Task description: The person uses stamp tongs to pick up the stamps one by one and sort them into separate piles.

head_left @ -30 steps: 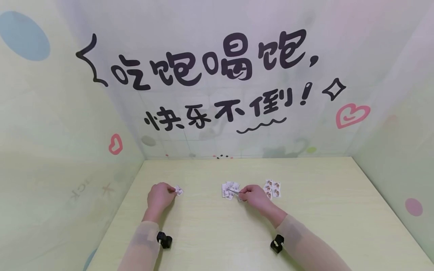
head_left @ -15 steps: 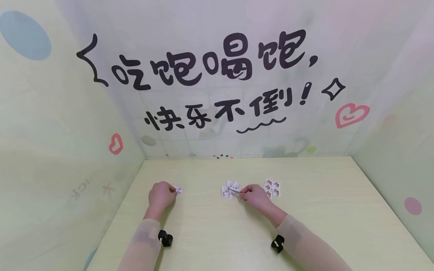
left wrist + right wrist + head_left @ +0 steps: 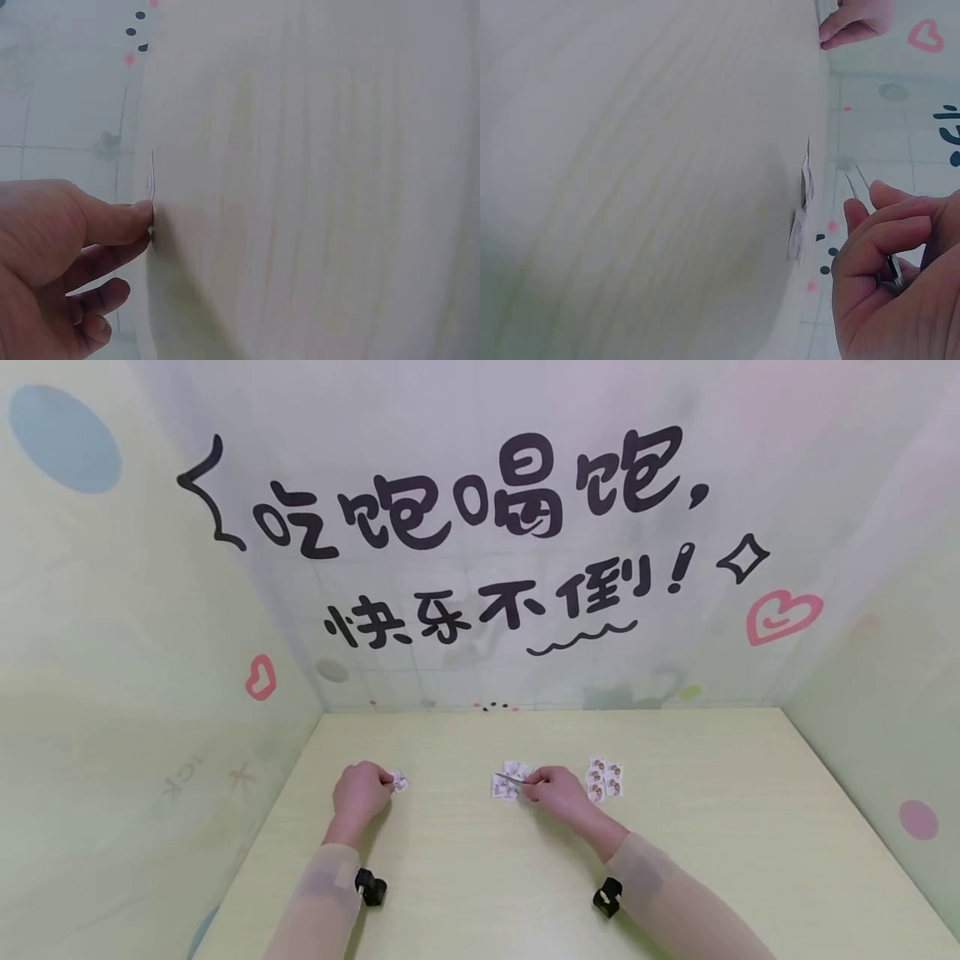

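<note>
In the head view my left hand [image 3: 360, 795] is at the left of the table, at a small printed paper square [image 3: 400, 780]. Seen from the left wrist, thumb and fingertips pinch its thin edge [image 3: 152, 176]. My right hand [image 3: 561, 793] grips metal tweezers [image 3: 512, 779] over a loose, overlapping pile of similar paper squares [image 3: 514, 767] near the middle. The right wrist view shows the tweezers [image 3: 859, 182] with their tips apart, raised off the table and clear of the pile [image 3: 801, 217]. Nothing is visible between the tips.
Several paper squares with a small figure printed on them [image 3: 614, 778] lie in neat rows to the right of my right hand. Pale wood tabletop [image 3: 457, 860] surrounds everything. Printed fabric walls [image 3: 480, 677] close it in at the back and both sides.
The tweezers have shifted slightly left and away from me, over the pile. My left hand stays at its paper square. The head view has shifted a little.
</note>
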`<state>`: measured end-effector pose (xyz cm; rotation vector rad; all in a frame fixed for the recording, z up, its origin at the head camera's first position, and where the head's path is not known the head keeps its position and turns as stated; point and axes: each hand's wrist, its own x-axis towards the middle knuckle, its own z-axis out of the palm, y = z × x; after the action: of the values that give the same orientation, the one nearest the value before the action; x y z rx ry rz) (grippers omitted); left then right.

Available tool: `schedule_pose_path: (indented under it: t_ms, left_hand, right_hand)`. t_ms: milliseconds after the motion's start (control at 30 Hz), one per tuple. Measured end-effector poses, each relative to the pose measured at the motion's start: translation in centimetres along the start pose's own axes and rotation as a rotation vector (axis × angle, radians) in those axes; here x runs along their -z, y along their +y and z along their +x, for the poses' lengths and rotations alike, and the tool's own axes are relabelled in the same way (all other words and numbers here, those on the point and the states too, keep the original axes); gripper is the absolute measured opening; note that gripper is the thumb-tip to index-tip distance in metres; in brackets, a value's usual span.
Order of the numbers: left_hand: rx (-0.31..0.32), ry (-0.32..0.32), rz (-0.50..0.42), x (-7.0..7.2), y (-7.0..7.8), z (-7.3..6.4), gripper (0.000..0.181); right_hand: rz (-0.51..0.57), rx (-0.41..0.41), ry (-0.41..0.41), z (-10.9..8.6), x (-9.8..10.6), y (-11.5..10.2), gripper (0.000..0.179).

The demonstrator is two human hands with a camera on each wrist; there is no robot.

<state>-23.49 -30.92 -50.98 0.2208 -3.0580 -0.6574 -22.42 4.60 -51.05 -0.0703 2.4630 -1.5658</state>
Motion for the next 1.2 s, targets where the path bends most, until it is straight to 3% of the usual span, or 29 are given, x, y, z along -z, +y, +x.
schedule_pose_path:
  t_ms: [267, 400, 567, 667, 833, 1200]
  left_hand:
    - [-0.007, 0.031, -0.100, -0.5, -0.2, -0.1, 0.014]
    - [0.030, 0.044, -0.167, -0.4, -0.1, 0.0, 0.018]
    - [0.055, 0.009, -0.208, -0.1, 0.2, 0.1, 0.024]
    - [0.062, -0.029, -0.198, 0.1, 0.1, 0.3, 0.025]
    - [0.056, -0.040, -0.197, 0.1, -0.4, 0.6, 0.025]
    - [0.068, -0.032, -0.319, -0.6, -1.4, 0.7, 0.025]
  right_hand:
    - [0.015, 0.067, -0.063, 0.7, -2.7, -1.7, 0.012]
    - [0.011, 0.099, -0.089, 0.9, -3.9, -2.5, 0.013]
    - [-0.026, 0.124, -0.098, 1.3, -5.5, -3.6, 0.016]
    - [-0.040, 0.122, -0.112, 1.8, -6.7, -4.1, 0.016]
    - [-0.058, 0.110, -0.136, 2.5, -8.5, -4.4, 0.015]
    - [-0.121, 0.108, -0.139, 3.5, -10.3, -5.0, 0.012]
